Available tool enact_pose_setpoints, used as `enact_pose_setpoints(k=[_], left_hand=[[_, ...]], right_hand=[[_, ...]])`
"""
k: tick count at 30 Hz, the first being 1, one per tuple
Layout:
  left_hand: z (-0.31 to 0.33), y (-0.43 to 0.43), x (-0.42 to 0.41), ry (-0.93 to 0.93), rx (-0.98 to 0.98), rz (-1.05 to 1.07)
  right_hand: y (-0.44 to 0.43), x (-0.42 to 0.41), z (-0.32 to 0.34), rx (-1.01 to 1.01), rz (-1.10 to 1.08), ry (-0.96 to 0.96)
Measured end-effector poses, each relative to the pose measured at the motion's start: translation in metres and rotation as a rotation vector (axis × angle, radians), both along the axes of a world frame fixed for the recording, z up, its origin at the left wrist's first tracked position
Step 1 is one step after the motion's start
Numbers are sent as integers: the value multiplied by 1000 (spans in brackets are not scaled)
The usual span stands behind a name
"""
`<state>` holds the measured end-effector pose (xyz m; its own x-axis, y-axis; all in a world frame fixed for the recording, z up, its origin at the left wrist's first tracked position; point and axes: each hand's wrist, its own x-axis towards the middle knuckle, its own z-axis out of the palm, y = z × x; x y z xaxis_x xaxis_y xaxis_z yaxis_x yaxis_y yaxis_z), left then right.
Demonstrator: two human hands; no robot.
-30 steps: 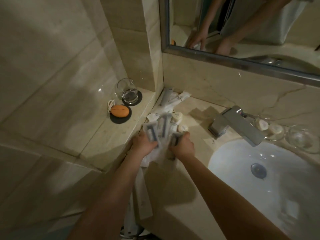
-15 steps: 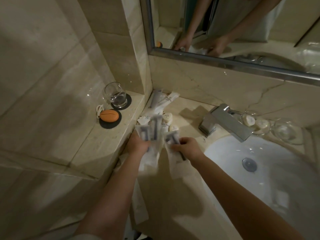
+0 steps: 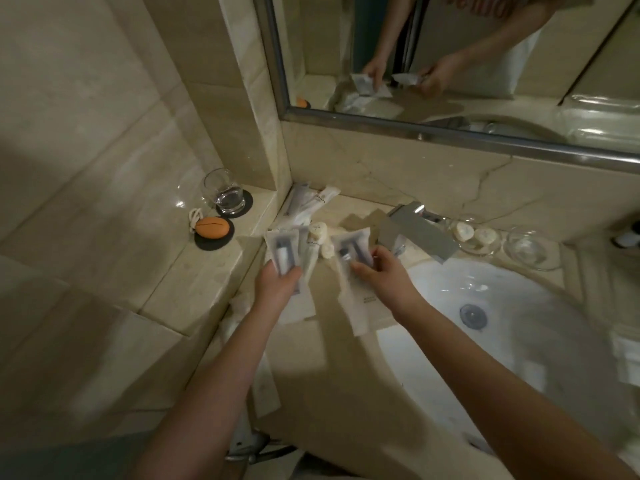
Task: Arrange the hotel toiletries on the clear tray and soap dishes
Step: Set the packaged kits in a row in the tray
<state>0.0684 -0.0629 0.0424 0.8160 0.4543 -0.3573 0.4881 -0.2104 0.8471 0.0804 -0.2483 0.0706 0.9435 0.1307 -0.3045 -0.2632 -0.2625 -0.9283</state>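
Note:
My left hand (image 3: 277,284) grips a white sachet with a clear window showing a razor kit (image 3: 284,249), along with another flat packet. My right hand (image 3: 381,268) holds a second razor sachet (image 3: 349,251) by its upper part, its long white tail hanging down. Behind them, more white toiletry packets (image 3: 304,202) lie in the counter's back corner, with small wrapped round soaps (image 3: 318,232) beside them. Right of the tap, a clear soap dish (image 3: 479,249) holds two wrapped round soaps (image 3: 464,232), and an empty clear soap dish (image 3: 530,249) stands beside it.
A chrome tap (image 3: 415,233) overhangs the white basin (image 3: 519,327). On the left ledge a glass tumbler (image 3: 225,192) and an orange oval object (image 3: 211,227) sit on black coasters. A mirror (image 3: 450,64) lines the back wall. White packets hang over the counter's front edge (image 3: 265,382).
My hands have drawn apart: the right hand took one razor sachet out of the bunch and moved it right, while the left keeps the others.

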Motion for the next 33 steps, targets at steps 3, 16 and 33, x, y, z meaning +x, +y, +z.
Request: enact_pose_setpoints(k=[3, 16, 33], left_hand=[[13, -36, -11, -63, -29, -49], [47, -236, -18, -176, -195, -520], [22, -422, 30, 18, -89, -809]], right_hand=[[-34, -11, 12, 2, -72, -55], [-226, -72, 24, 88, -510, -59], [-423, -25, -20, -71, -733, 66]])
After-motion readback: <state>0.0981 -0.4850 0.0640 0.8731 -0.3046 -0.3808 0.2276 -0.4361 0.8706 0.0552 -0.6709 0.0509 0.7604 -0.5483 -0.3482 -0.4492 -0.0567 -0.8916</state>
